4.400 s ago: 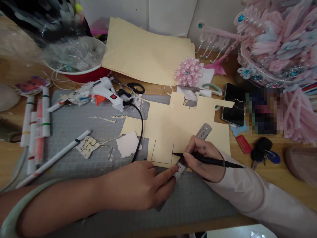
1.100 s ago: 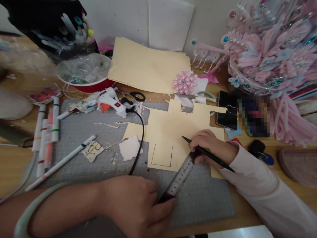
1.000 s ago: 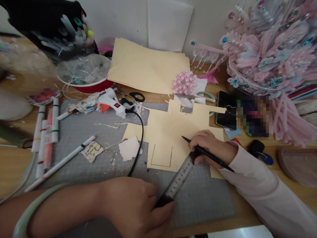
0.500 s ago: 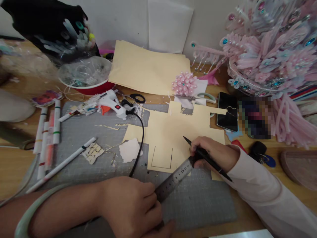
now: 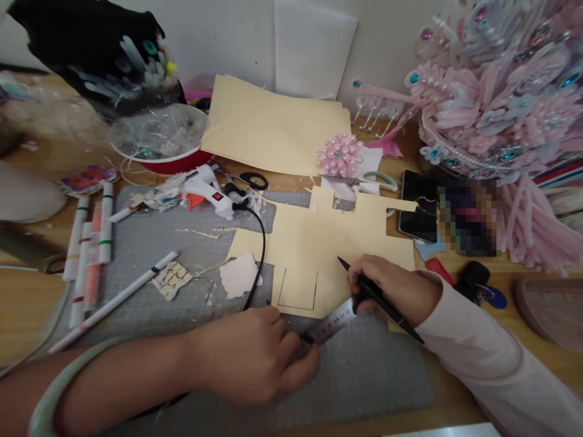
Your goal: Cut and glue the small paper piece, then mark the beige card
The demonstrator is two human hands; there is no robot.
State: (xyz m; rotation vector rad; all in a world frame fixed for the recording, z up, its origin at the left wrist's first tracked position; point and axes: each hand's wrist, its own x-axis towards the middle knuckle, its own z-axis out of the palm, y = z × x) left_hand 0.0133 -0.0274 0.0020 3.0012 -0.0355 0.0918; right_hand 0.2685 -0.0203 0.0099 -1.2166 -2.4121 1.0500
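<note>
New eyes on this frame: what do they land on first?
Probably the mass of pink, jewelled decorations at upper right. Next, the cut cream card at centre, with the right hand holding a black pen over it and the left hand at the near end of a metal ruler.

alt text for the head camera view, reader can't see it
The right hand holds a black pen over cut yellow card marked with a three-sided outline, while the left hand holds a metal ruler. A glue gun and markers lie to the left.
</note>
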